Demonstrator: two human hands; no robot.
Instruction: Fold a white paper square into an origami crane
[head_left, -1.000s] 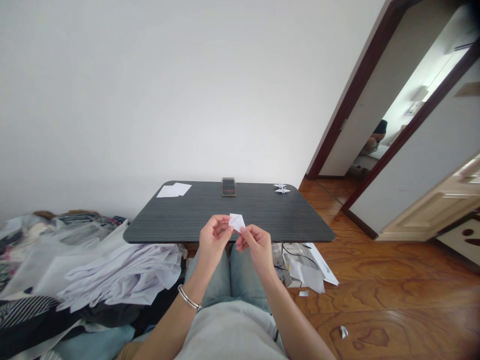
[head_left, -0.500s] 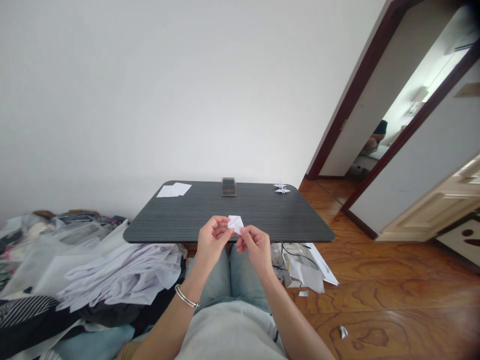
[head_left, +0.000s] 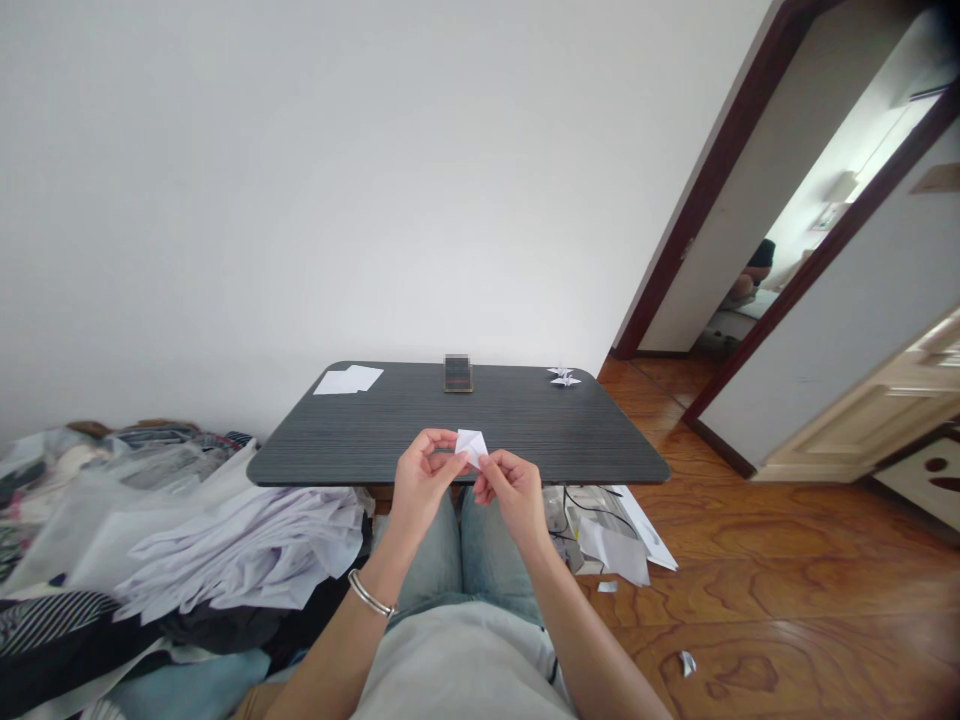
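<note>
A small folded piece of white paper (head_left: 472, 446) is held up between my two hands, just above the front edge of the dark table (head_left: 337, 440). My left hand (head_left: 429, 470) pinches its left side between thumb and fingers. The lower right corner sits between the thumb and forefinger of my right hand (head_left: 510, 485), whose other fingers are curled in. Crease lines show on the paper's face. Two folded paper cranes (head_left: 565, 380) stand at the table's far right, and flat white paper sheets (head_left: 349, 380) lie at its far left.
A small dark stand or device (head_left: 457, 374) sits at the table's back middle, near the wall. Piled clothes (head_left: 247, 550) lie at the left. Papers and cables (head_left: 607, 530) are under the table's right side. Paper scraps (head_left: 687, 663) lie on the wooden floor. Another person (head_left: 754, 270) is partly visible through the doorway.
Almost nothing differs. Both hands keep their pinch on the folded paper, with only a slight shift of the left thumb and fingers.
</note>
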